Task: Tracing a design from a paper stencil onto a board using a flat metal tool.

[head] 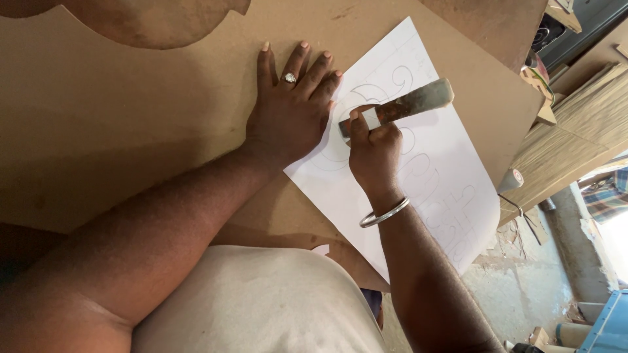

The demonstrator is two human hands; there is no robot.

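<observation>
A white paper sheet (432,163) with pencilled curving outlines lies on a brown fibreboard panel (131,117). My left hand (291,108), with a ring on one finger, rests flat, fingers spread, on the board and the sheet's left edge. My right hand (374,151), a metal bangle on the wrist, grips a wooden-handled chisel (412,102). The blade end is hidden under my fingers and meets the paper near the drawn curve; the worn handle points up and to the right.
The board's right edge drops off near a wood-grain laminated panel (575,137). A small cone-shaped spool (511,180) sits beside that edge. Below lie a dusty concrete floor (523,294) with scraps and a blue object (605,327). A curved cut-out edge (157,26) shows at the top left.
</observation>
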